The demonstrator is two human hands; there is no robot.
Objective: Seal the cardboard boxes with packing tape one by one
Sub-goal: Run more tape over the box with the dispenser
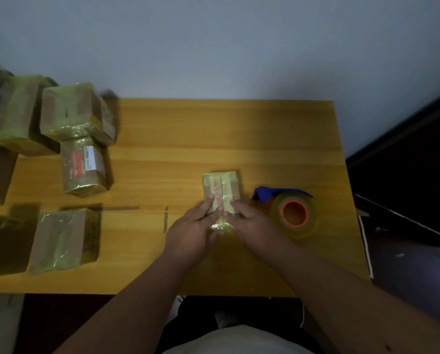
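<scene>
The wooden table spreads out under and beyond both hands. Well off to the left of the left hand sits a cluster of taped cardboard boxes — some stacked toward the far corner, one with a white label lying flat, another nearer the front edge. Just to the right of the right hand lies the tape dispenser, its blue handle pointing back toward the hands, with an orange-cored roll of clear tape on it.

Between the two hands rests the small box, already wrapped in yellowish tape with red print along its top. The left hand lies on its near left side, fingers fairly straight and pressing down on the top. The right hand meets it from the other side, fingers extended over the near right edge — the two sets of fingertips nearly touch over the box.
</scene>
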